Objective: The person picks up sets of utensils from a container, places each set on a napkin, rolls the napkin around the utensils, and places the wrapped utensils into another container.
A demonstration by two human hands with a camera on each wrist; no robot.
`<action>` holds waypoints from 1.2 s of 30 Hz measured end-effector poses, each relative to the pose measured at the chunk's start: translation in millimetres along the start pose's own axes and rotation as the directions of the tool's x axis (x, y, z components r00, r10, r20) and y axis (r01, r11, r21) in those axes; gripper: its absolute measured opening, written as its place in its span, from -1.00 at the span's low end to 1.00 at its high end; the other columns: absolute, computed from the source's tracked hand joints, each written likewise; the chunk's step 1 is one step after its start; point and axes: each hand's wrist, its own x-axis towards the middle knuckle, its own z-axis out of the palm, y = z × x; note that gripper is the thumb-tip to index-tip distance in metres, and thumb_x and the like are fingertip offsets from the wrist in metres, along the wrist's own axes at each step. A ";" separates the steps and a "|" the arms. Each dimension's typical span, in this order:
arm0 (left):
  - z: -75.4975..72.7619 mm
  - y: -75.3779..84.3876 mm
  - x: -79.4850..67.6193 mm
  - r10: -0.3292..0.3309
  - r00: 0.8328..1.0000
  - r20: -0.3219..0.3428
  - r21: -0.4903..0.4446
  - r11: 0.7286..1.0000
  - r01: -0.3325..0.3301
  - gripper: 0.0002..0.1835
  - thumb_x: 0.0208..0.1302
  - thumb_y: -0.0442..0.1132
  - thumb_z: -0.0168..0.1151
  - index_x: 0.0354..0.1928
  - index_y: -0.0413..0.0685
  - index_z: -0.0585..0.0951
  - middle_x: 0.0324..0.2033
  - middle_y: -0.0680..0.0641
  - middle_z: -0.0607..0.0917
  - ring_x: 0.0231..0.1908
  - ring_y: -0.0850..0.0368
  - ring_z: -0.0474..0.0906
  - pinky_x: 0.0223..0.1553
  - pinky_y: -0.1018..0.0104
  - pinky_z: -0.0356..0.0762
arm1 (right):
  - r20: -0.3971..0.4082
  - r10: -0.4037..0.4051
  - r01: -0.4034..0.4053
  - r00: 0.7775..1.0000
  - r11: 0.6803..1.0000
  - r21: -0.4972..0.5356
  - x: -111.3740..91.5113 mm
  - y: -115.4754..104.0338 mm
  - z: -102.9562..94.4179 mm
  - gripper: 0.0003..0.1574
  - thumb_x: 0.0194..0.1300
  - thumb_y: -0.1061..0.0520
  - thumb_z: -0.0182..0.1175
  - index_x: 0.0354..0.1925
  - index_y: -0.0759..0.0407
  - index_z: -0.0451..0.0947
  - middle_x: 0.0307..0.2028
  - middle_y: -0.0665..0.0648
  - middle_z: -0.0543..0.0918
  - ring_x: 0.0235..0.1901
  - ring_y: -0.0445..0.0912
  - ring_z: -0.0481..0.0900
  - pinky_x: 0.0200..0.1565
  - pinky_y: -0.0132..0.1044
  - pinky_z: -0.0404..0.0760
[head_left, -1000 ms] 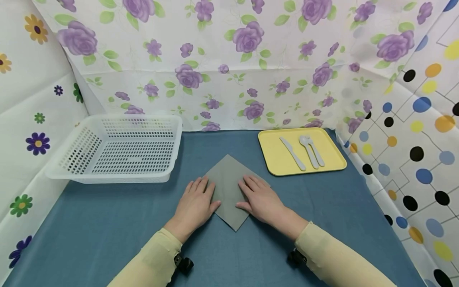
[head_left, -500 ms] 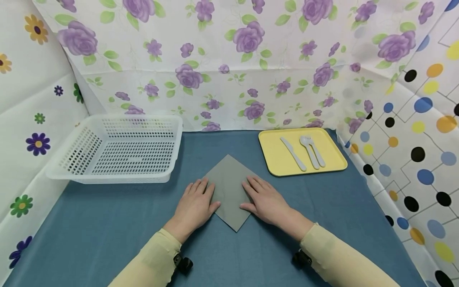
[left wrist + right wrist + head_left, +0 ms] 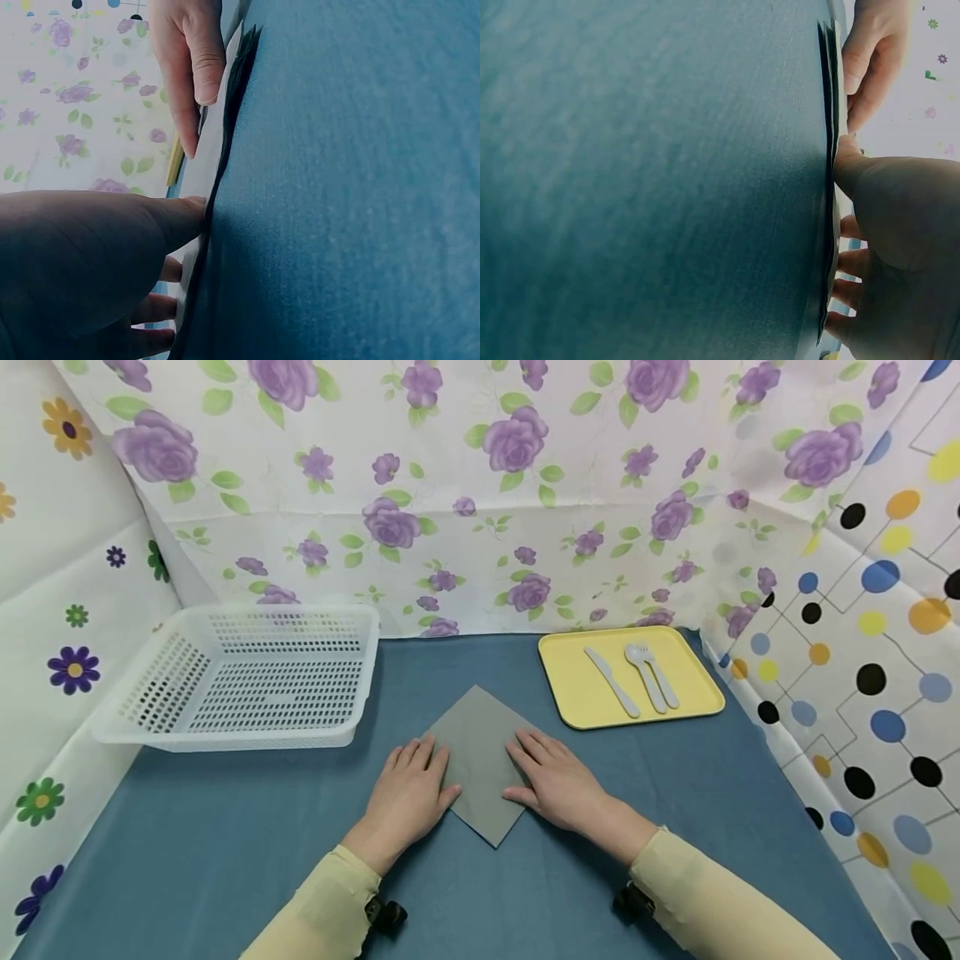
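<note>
A folded grey napkin [image 3: 480, 760] lies flat on the blue-covered table, turned like a diamond with one corner toward me. My left hand [image 3: 408, 789] rests on its left side, fingers spread and pointing away, thumb on the surface. On the opposite side my right hand [image 3: 558, 781] lies palm down with its fingers extended over the right edge. Both side corners are hidden under the hands. Stacked thin layers of the napkin [image 3: 835, 97] show along its near edge in the right wrist view. In the left wrist view the left thumb [image 3: 184, 217] touches the top layer.
A white perforated plastic basket [image 3: 348, 731] stands at the back left. At the back right is a yellow tray [image 3: 562, 668] bearing a grey knife [image 3: 611, 681], spoon [image 3: 647, 678] and fork [image 3: 662, 678]. Patterned cloths [image 3: 465, 552] hang behind and at both sides of the table.
My right hand has slid slightly outward to the right over the napkin, then stayed put. The left hand keeps its place. The head view has shifted a little.
</note>
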 end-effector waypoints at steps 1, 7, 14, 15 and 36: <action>0.2 0.0 -0.3 -0.003 1.000 -0.003 0.002 1.000 0.003 -0.35 0.58 0.04 0.40 0.48 -0.24 0.60 0.49 -0.37 0.52 0.50 -0.35 0.44 0.53 -0.27 0.35 | 0.000 -0.001 0.001 1.000 1.000 -0.001 0.2 0.0 0.0 -0.03 0.66 -0.30 0.20 0.66 0.30 0.32 0.64 0.40 0.29 0.66 0.32 0.18 0.61 0.22 0.24; 0.7 0.5 0.2 -0.004 1.000 0.000 0.004 1.000 0.004 -0.35 0.59 0.04 0.40 0.49 -0.23 0.59 0.50 -0.36 0.51 0.50 -0.34 0.43 0.52 -0.27 0.35 | -0.001 -0.002 0.002 1.000 1.000 -0.009 -0.1 1.4 1.6 -0.03 0.66 -0.31 0.20 0.66 0.30 0.32 0.64 0.40 0.29 0.65 0.32 0.19 0.60 0.22 0.26; 1.3 1.3 0.2 -0.014 1.000 0.014 -0.038 0.999 0.015 -0.34 0.60 0.03 0.38 0.51 -0.26 0.56 0.52 -0.38 0.48 0.53 -0.36 0.38 0.52 -0.29 0.34 | -0.020 -0.007 0.006 1.000 1.000 -0.007 -0.3 2.0 0.1 -0.03 0.64 -0.30 0.23 0.65 0.31 0.35 0.63 0.41 0.32 0.64 0.33 0.21 0.59 0.24 0.27; 1.7 1.2 0.3 -0.017 1.000 0.016 -0.043 0.999 0.017 -0.33 0.60 0.04 0.38 0.52 -0.26 0.56 0.52 -0.38 0.48 0.54 -0.36 0.38 0.53 -0.29 0.33 | -0.029 -0.009 0.008 1.000 1.000 -0.007 -0.2 2.2 -0.1 -0.04 0.64 -0.29 0.24 0.64 0.31 0.35 0.62 0.41 0.33 0.63 0.33 0.23 0.59 0.24 0.27; 0.8 -3.1 0.2 -0.055 0.995 -0.084 -0.075 0.996 0.048 -0.20 0.62 0.14 0.32 0.58 -0.34 0.46 0.57 -0.41 0.40 0.60 -0.40 0.27 0.58 -0.34 0.21 | -0.250 0.006 -0.025 0.968 0.997 -0.072 10.6 21.1 -8.3 -0.03 0.58 -0.26 0.34 0.64 0.27 0.37 0.60 0.36 0.40 0.62 0.30 0.28 0.59 0.31 0.24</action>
